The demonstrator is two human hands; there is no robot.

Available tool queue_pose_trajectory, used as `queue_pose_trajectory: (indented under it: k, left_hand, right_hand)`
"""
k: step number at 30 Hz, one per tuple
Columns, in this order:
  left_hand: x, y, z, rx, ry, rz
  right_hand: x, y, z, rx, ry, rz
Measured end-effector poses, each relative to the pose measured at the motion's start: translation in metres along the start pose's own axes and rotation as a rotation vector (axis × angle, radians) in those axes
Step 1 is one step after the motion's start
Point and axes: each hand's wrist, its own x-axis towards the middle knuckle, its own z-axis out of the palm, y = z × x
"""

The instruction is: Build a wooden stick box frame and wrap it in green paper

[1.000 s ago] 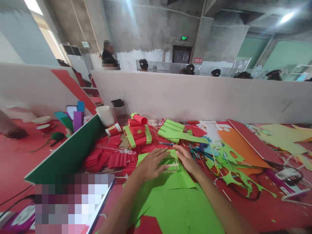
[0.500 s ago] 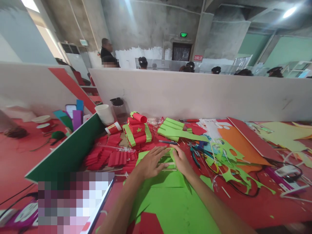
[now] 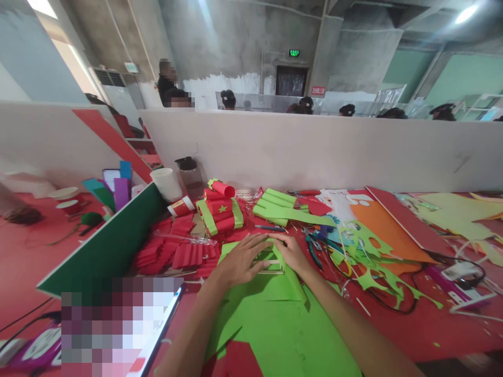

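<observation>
A large sheet of green paper lies before me, with a small frame of thin wooden sticks on its far part. My left hand rests flat over the frame's left side, fingers stretched and thumb touching the sticks. On the other side my right hand is bent round a raised edge of the green paper, its fingertips meeting those of the left. That edge stands folded up along the frame's right side. My palms hide part of the frame. A piece of red paper lies on the near end of the sheet.
Behind my hands sits a red roll bundle with green bands, beside green rolls and a pen. Pliers and green scraps lie right. Red folded strips, a tablet and a green board are left.
The green paper's right edge has come up and leans inward against the frame under my right hand. My left hand stays nearly in place. The view has shifted slightly.
</observation>
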Motion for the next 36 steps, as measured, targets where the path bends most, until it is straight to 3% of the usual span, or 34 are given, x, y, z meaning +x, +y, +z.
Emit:
queue_pose_trajectory:
  k: [4, 7, 11, 14, 24, 36]
  left_hand:
    - [-0.002, 0.012, -0.007, 0.075, 0.045, -0.034]
    - [-0.010, 0.040, -0.007, 0.119, 0.075, -0.040]
    - [-0.025, 0.085, 0.010, 0.180, -0.066, -0.030]
    - [-0.033, 0.101, 0.025, 0.293, -0.113, -0.030]
    - [-0.024, 0.085, 0.045, 0.455, 0.007, 0.117]
    - [0.007, 0.050, 0.023, 0.370, 0.096, 0.201]
  right_hand:
    - [0.000, 0.001, 0.000, 0.000, -0.027, -0.011]
    - [0.001, 0.002, -0.002, 0.000, -0.039, -0.010]
    - [0.002, 0.003, -0.002, 0.001, -0.044, -0.004]
    - [0.003, 0.005, -0.002, -0.001, -0.051, -0.013]
    - [0.003, 0.005, -0.002, 0.019, -0.064, -0.007]
    - [0.006, 0.007, -0.001, 0.064, -0.085, 0.020]
